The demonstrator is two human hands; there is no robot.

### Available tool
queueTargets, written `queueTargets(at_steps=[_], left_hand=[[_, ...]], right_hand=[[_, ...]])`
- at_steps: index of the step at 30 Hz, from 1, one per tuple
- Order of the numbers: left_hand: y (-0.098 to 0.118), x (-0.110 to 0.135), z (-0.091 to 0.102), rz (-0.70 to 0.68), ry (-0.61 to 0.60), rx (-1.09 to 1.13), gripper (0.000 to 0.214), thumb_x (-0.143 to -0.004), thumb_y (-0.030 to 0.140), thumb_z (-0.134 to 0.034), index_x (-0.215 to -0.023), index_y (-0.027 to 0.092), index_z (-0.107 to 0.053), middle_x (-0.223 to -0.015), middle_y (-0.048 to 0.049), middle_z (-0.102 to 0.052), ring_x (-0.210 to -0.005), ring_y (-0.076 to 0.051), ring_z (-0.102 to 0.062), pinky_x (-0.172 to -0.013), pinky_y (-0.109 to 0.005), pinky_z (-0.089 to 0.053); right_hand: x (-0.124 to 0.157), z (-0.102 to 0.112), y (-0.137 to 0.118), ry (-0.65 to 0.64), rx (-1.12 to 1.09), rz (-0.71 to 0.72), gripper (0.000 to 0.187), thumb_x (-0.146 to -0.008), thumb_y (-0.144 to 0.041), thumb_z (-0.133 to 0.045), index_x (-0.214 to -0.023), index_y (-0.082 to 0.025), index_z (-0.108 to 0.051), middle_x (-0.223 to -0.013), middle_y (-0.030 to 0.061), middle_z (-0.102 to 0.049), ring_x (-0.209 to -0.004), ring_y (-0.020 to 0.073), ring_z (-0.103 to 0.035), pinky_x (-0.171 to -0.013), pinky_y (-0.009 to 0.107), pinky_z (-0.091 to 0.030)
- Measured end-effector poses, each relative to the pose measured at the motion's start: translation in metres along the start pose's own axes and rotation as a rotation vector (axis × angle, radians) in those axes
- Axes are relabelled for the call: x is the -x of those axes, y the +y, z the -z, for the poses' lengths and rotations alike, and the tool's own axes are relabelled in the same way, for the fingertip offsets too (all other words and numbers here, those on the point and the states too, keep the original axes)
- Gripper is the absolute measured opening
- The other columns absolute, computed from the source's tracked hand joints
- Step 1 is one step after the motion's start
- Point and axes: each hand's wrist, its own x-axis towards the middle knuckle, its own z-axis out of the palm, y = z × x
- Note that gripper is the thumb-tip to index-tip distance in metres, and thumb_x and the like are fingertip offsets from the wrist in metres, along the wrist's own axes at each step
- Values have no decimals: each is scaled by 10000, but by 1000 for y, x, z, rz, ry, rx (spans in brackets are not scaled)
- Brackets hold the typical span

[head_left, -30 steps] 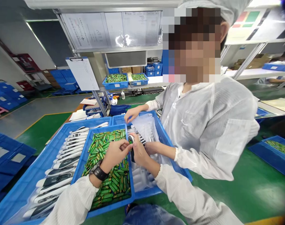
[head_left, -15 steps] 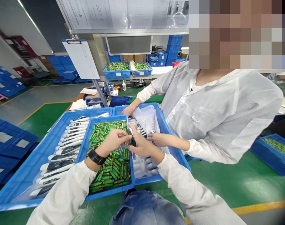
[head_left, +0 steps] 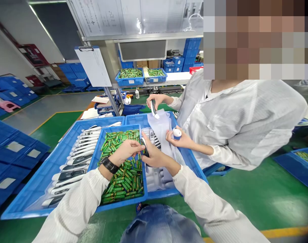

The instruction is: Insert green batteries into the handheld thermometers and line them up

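My right hand (head_left: 155, 154) grips a white and dark grey handheld device (head_left: 144, 148), which looks like a thermometer, above the edge of the battery bin. At its left side my left hand (head_left: 125, 152) has thumb and fingers pinched together, touching or nearly touching the device. Whatever the pinch holds is too small to make out. Below both hands lies a blue bin (head_left: 123, 205) full of green batteries (head_left: 126, 180). Rows of similar white and grey devices (head_left: 80, 148) fill the large blue tray (head_left: 24, 213) to the left.
Across the right-hand blue tray (head_left: 166, 194), a co-worker in a white smock holds a device in each hand (head_left: 183, 137). A white foam sheet (head_left: 160, 123) drapes over that tray. A clipboard (head_left: 94, 67) and two battery bins (head_left: 130, 81) stand behind.
The co-worker's hands have risen out of the right tray, each now with a device. My hands keep nearly the same pose around my device, and the view has shifted slightly.
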Motion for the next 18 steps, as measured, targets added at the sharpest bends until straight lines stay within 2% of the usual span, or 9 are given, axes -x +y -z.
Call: queueTargets(at_steps=[6, 8, 10, 12, 14, 16, 18], left_hand=[[1, 0, -5, -48, 12, 29, 505, -626, 577, -818, -636, 167, -523, -479, 65, -494, -427, -57, -378, -446, -201, -255], [-1, -2, -7, -96, 29, 24, 517, -621, 575, -824, -644, 176, -496, -511, 48, -545, -449, -70, -426, -457, -203, -273], [-4, -4, -9, -135, 28, 29, 530, -642, 598, -802, -646, 187, -468, -521, 31, -578, -466, -92, -478, -473, -211, -316], [-4, -4, -10, -165, 29, 14, 531, -683, 622, -762, -638, 194, -451, -483, 38, -552, -447, -96, -474, -478, -220, -336], [-1, -1, -12, -196, 54, -12, 528, -723, 625, -730, -625, 195, -441, -445, 59, -493, -419, -84, -427, -468, -217, -313], [3, 3, -14, -213, 65, -16, 522, -746, 614, -717, -620, 194, -434, -441, 71, -456, -417, -74, -394, -462, -214, -289], [7, 6, -16, -218, 49, -3, 493, -761, 606, -707, -652, 186, -474, -459, 74, -448, -429, -74, -384, -460, -215, -285]], right_hand=[[2, 5, 1, -86, -140, -81, 1011, -861, -284, -597, -1590, -131, 86, -1669, 141, 19, -1545, 262, -31, -1253, 461, -129], [3, 7, 0, -84, -183, -76, 1000, -864, -307, -612, -1597, -158, 51, -1663, 137, -87, -1523, 268, -161, -1240, 447, -200], [3, 9, -1, -91, -253, -98, 978, -872, -349, -624, -1602, -203, 11, -1608, 143, -269, -1380, 261, -426, -1146, 415, -387], [3, 10, -2, -129, -385, -157, 970, -893, -411, -613, -1598, -240, 31, -1426, 145, -507, -1037, 211, -635, -904, 367, -556], [4, 11, -4, -181, -549, -199, 1001, -914, -452, -600, -1583, -242, 115, -1086, 79, -668, -736, 163, -635, -686, 316, -569], [4, 14, -5, -245, -680, -203, 1019, -932, -452, -601, -1569, -217, 158, -816, -3, -657, -631, 155, -613, -607, 289, -538], [5, 17, -7, -285, -741, -198, 939, -945, -439, -602, -1581, -203, 48, -726, -24, -639, -624, 162, -629, -593, 278, -527]])
